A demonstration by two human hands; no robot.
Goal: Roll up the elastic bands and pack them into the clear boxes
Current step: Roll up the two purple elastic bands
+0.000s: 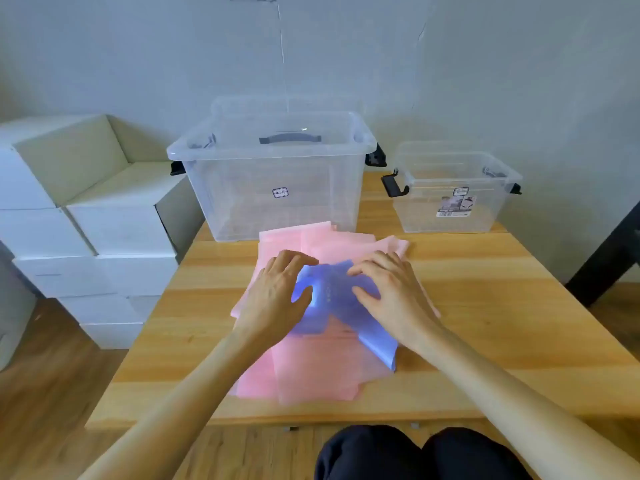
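A blue elastic band (332, 296) lies crumpled on top of several flat pink elastic bands (311, 368) in the middle of the wooden table (502, 306). My left hand (280, 292) rests on the blue band's left part, fingers spread forward and thumb pressing the band. My right hand (388, 289) lies on its right part, fingers spread and slightly bent. Behind the pile stands a large clear box (273, 174) without a lid and with nothing visible inside. A small clear box (453, 188) stands at the back right.
White cartons (86, 216) are stacked to the left of the table. A dark table leg or beam (602, 251) slants down at the right edge. My dark-trousered knees (408, 452) sit below the table's front edge.
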